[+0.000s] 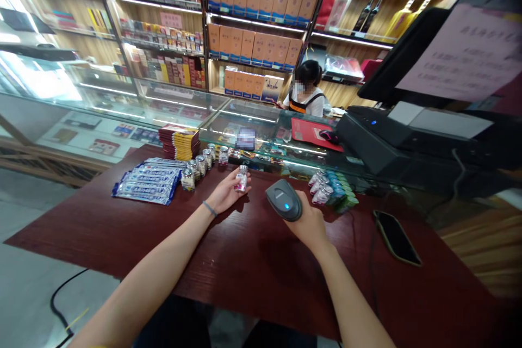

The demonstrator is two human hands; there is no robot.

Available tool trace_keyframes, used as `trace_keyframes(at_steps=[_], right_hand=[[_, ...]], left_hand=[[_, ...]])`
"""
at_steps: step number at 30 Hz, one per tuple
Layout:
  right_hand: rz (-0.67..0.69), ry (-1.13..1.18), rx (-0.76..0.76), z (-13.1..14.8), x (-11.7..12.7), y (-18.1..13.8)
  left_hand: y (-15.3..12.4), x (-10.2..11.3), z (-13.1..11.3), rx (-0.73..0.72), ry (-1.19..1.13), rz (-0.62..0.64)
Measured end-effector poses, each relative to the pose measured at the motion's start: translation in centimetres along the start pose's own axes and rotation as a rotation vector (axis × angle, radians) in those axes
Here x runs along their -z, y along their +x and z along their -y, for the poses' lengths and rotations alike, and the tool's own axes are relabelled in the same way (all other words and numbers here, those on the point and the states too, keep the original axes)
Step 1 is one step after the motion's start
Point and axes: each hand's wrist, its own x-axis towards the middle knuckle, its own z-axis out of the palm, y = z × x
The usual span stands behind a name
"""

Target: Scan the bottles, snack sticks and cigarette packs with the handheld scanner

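My left hand is closed around a small clear bottle with a silver cap and a white and pink body, held upright above the dark red table. In my right hand is a black barcode scanner with a blue light showing on its head. The scanner head stands to the right of the bottle, apart from it. Left of my left hand, several similar capped bottles form a slanting row. Beyond my right hand lie several bottles beside blue and green packs.
Blue-white packets and a stack of red and yellow packs lie at left. A phone rests at right. Behind stand a glass counter, a mouse on a red mat, a dark monitor and a seated person.
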Motion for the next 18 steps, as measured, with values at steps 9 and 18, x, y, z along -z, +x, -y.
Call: trace_keyframes(at_steps=[9, 18], right_hand=[[-0.116, 0.256, -0.137, -1.9, 0.2, 0.6], [-0.335, 0.3, -0.279, -5.5, 2.4, 1.7]], left_hand=[[0.2, 0.0, 0.9, -0.195, 0.288, -0.064], [0.5, -1.1, 2.7, -0.363, 0.7, -0.013]])
